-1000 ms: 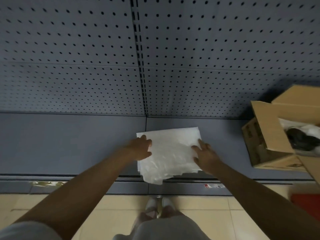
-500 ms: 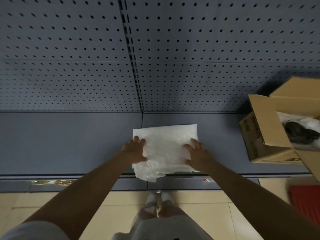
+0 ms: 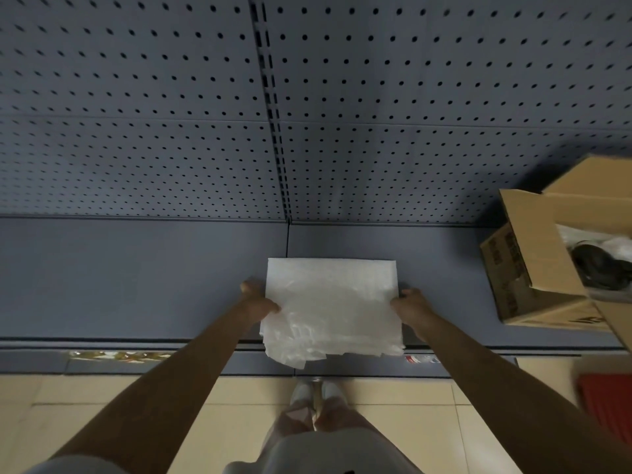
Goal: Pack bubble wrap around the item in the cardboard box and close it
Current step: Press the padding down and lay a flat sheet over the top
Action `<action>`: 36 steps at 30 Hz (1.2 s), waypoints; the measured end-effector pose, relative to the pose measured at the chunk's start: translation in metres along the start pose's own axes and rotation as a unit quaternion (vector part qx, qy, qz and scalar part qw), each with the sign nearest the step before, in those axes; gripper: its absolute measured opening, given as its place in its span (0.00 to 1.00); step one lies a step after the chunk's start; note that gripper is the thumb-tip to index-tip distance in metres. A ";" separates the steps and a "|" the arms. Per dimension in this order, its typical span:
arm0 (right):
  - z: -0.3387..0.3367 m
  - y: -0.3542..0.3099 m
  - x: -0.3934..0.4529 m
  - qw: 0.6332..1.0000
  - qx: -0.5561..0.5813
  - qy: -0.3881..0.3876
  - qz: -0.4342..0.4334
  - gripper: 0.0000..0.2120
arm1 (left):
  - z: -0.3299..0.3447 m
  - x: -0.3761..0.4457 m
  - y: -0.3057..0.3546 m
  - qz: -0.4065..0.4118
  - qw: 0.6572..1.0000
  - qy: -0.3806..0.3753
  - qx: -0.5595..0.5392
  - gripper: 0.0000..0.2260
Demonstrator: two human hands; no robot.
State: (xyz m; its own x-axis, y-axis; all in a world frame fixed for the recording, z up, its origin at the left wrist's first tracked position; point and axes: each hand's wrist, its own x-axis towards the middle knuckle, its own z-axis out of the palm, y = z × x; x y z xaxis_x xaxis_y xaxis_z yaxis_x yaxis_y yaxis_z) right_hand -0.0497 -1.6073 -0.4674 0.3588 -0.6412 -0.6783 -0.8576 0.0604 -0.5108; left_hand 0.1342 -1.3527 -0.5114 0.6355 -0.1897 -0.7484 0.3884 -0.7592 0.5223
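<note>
So right now it's the "grab the padding" step. The folded stack of bubble wrap (image 3: 330, 307) sits at the front edge of the grey shelf (image 3: 136, 278), roughly mid-shelf, with its ragged near edge hanging a bit over the lip. The left hand (image 3: 258, 301) has the left side of the stack and the right hand (image 3: 412, 307) has the right side; both look curled around the edges, thumbs on top or at the rim, with the rest of the fingers tucked under where I can't see them. Can't tell whether the stack is lifted or just gripped flat.

The cardboard box (image 3: 526, 268) is at the right end of the shelf, well apart from the wrap, flaps open, tilted toward the camera. There's a dark item (image 3: 595, 265) inside with some white padding around it already.

My guess for the next move: lift the stack without letting the loose layers slide apart, carry it right to the box, then peel or stuff sheets into the gaps around the item. Flaps come last.
</note>
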 end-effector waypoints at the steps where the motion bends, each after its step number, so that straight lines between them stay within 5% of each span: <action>1: -0.001 0.002 0.000 1.000 -0.001 -0.013 0.014 0.11 | -0.002 0.002 -0.005 0.003 1.000 -0.011 -0.019 0.38; 5: -0.008 -0.003 -0.013 0.997 0.022 -0.058 0.040 0.08 | -0.018 -0.062 0.026 0.006 0.996 -0.064 -0.054 0.19; 10: -0.015 -0.014 -0.034 0.991 0.116 -0.068 0.012 0.10 | -0.033 -0.072 0.036 0.017 0.994 -0.083 -0.067 0.17; 15: -0.018 -0.023 -0.048 0.992 0.097 0.071 -0.043 0.09 | -0.038 -0.084 0.054 0.060 0.991 -0.108 -0.054 0.08; 23: -0.055 -0.029 -0.096 0.960 0.129 0.146 -0.201 0.07 | -0.054 -0.105 0.086 0.132 0.984 -0.119 0.019 0.04; 26: -0.084 -0.043 -0.111 0.940 0.141 0.156 -0.268 0.08 | -0.061 -0.127 0.102 0.138 0.984 -0.107 0.024 0.11; 29: -0.124 -0.050 -0.129 0.913 0.142 0.176 -0.341 0.07 | -0.053 -0.159 0.125 0.173 0.980 -0.098 0.009 0.02; 36: -0.249 -0.003 -0.135 0.904 0.173 0.174 -0.351 0.06 | 0.022 -0.253 0.193 0.270 0.957 -0.109 -0.014 0.09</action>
State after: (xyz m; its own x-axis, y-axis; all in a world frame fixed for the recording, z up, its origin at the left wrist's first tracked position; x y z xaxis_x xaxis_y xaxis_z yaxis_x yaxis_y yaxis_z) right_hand -0.1870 -1.7110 -0.2425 0.5803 -0.8126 0.0537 -0.2747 -0.2574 -0.9264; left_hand 0.0339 -1.4649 -0.2304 0.5959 -0.6766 -0.4326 0.0623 -0.4981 0.8649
